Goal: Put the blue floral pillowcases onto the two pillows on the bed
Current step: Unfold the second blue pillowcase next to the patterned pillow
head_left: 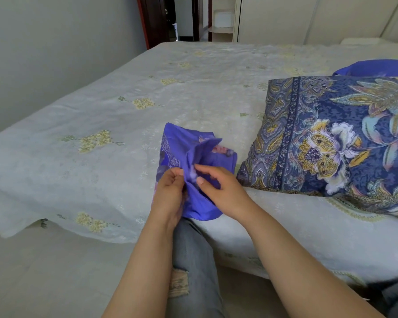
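Observation:
A bunched blue floral pillowcase (193,154) lies at the near edge of the bed, partly hanging over my knee. My left hand (168,193) grips its left fold with curled fingers. My right hand (218,187) pinches the cloth at the middle with thumb and fingers. To the right lies a pillow (331,136) with a dark blue paisley and flower print. Behind it a plain blue pillow or cloth (372,68) shows only its top edge.
The bed (147,88) has a pale sheet with small yellow flower prints. A grey wall stands at the left, a doorway (170,19) at the back, pale wardrobe doors (308,19) at the right. My jeans-clad knee (191,260) is against the bed's front edge.

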### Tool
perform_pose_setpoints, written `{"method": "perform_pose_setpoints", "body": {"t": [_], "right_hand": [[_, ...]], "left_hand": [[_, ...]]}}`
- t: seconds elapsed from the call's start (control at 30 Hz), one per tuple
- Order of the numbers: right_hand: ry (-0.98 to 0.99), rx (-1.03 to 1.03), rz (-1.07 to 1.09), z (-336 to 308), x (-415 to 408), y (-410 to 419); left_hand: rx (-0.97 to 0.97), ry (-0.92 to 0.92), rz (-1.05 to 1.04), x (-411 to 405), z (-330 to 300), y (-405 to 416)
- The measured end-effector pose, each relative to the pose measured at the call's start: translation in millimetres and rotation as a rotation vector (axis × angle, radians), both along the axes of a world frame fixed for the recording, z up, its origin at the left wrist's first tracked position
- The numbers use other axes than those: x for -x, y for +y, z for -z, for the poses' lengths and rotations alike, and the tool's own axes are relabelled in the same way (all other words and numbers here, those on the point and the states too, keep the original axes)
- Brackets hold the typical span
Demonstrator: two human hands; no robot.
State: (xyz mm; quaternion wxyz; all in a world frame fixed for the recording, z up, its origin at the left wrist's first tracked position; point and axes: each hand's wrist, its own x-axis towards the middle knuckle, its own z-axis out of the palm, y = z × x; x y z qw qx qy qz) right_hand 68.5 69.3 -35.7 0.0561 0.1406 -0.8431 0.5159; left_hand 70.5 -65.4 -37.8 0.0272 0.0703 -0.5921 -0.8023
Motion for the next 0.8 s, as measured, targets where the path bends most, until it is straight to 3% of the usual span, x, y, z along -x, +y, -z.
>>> {"method": "perform_pose_setpoints", "body": {"t": [0.13,0.2,0.23,0.3,0.37,0.43,0.5,0.63,0.7,0.8], "right_hand": [[-0.285,0.083,-0.174,-2,-12,-12],[-0.308,-0.164,-0.17,2,-15,-10],[-0.281,-0.335,-0.176,1,-17,-7],[-0.203,-0.566,-0.192,-7,-18,-2],[-0.168,-0.573,-0.182,-23,-20,-2],[-0.119,-0.511,-0.211,-46,-25,-4],[-0.153,-0.479,-0.319,-68,-31,-6],[-0.203,-0.579,-0.527,-117,-46,-6],[-0.205,-0.607,-0.511,-139,-50,-2],[-0.29,-0.296,-0.3,-161,-44,13]], "left_hand": [[-0.375,-0.028,0.11,1,-19,-3],[-0.394,-0.051,0.209,2,-32,-9],[-0.29,-0.037,0.217,0,-37,-13],[0.137,-0.011,0.112,2,-38,-26],[0.558,-0.02,-0.076,10,-35,-38],[0.656,-0.038,-0.202,12,-40,-50],[0.516,-0.088,-0.317,16,-47,-61],[-0.05,-0.107,-0.424,16,-75,-71],[-0.101,-0.085,-0.461,20,-93,-72],[-0.167,0.006,-0.546,30,-121,-83]]}}
